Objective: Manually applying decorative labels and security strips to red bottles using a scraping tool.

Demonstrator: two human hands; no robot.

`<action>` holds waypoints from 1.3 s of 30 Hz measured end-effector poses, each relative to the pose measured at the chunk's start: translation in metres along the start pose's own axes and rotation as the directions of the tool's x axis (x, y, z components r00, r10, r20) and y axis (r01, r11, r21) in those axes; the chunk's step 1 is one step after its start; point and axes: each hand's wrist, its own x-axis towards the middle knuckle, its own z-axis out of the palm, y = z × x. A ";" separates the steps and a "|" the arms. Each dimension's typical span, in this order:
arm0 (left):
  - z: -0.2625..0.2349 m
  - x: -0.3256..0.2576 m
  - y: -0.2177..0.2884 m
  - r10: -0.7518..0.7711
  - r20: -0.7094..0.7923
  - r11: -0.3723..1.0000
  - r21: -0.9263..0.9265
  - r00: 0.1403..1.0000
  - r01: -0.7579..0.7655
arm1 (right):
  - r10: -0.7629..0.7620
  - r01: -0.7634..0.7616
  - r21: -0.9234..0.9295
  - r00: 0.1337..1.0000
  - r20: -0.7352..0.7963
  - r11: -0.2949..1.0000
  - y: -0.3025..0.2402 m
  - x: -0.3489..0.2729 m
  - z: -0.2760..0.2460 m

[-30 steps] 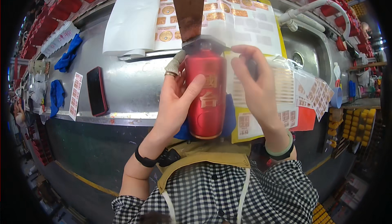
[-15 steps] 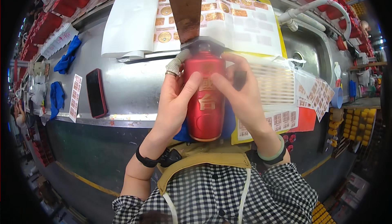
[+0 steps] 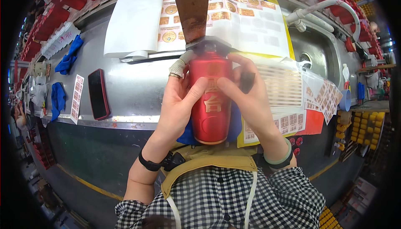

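Note:
A glossy red bottle [image 3: 211,124] with gold characters down its front lies in front of me, its neck end away from me. My left hand [image 3: 177,99] is closed round its left side, the thumb laid on the front; a pale knitted sleeve covers one fingertip. From the other side my right hand [image 3: 252,97] grips it too, its thumb beside the lettering and a dark wrap on one finger. The bottle's neck meets a dark angular holder [image 3: 209,41] below a brown post [image 3: 191,10]. Blue cloth [image 3: 234,122] shows under the bottle. Some fingertips are hidden behind it.
Sheets of gold stickers [image 3: 221,14] lie beyond the holder. A phone [image 3: 98,94], a label strip [image 3: 77,99] and blue cloths [image 3: 58,100] are on the metal counter to the left. More label sheets [image 3: 291,122], a sink [image 3: 311,47] and a faucet [image 3: 326,5] are on the right.
Both thumbs have slid slightly down the front of the bottle, toward me. The bottle stays in the same hold, and the view has shifted a little.

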 end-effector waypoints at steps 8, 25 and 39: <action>-0.001 0.000 0.001 -0.025 -0.020 1.000 -0.006 0.999 0.025 | 0.057 -0.056 -0.034 0.997 0.055 0.998 -0.018 0.004 -0.008; -0.003 -0.003 0.005 -0.101 -0.019 0.992 -0.078 0.995 0.099 | 0.034 -0.034 0.002 0.998 0.053 0.999 -0.005 0.012 -0.009; 0.000 -0.003 -0.002 -0.040 -0.022 0.997 0.067 0.999 0.042 | 0.007 -0.007 -0.065 1.000 0.010 0.998 0.001 0.010 -0.002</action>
